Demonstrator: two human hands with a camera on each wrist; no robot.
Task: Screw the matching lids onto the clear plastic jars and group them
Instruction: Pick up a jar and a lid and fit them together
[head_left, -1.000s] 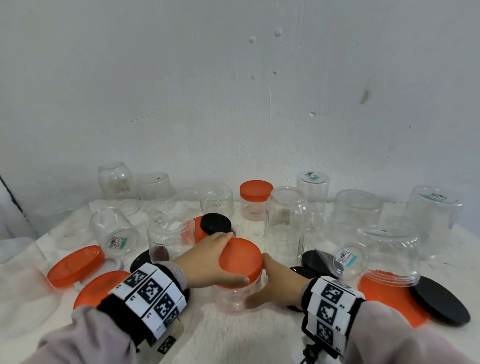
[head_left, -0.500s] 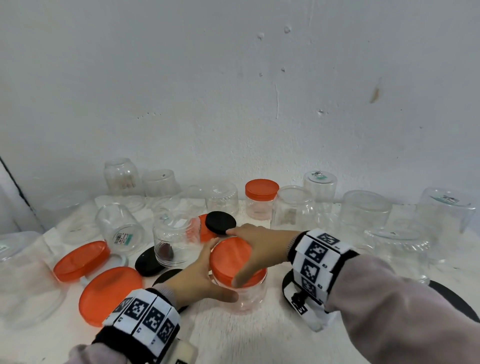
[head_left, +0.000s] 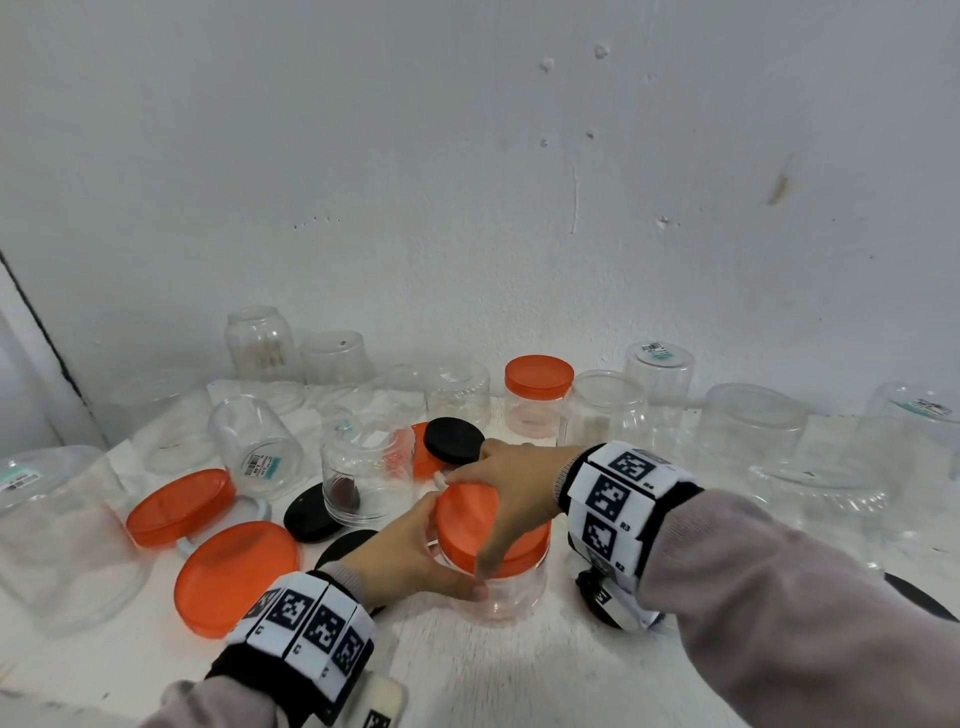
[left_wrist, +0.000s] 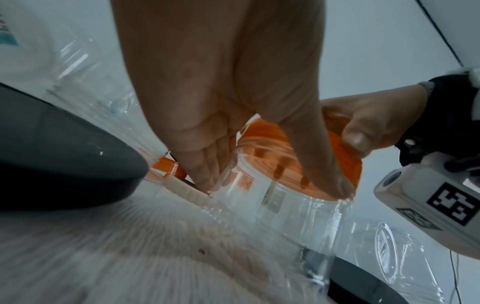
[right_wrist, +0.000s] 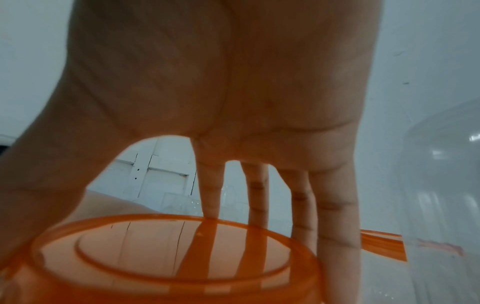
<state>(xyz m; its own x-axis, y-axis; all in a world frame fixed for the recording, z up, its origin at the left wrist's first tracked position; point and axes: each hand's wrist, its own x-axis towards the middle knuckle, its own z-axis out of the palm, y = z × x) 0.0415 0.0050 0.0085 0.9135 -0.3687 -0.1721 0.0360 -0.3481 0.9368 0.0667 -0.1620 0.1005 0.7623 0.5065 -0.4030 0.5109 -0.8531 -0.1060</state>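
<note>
Right hand (head_left: 511, 483) arched over the orange lid (head_left: 480, 525), fingers and thumb gripping its rim; left hand (head_left: 410, 558) wrapped around the clear jar (head_left: 498, 592), standing on the white table (head_left: 493, 675) near the front. Risk of cross-threading if lid sits tilted. Thin slippery wall, so jar possibly spinning inside the grip. Crowded neighbours easily knocked by the elbow.
</note>
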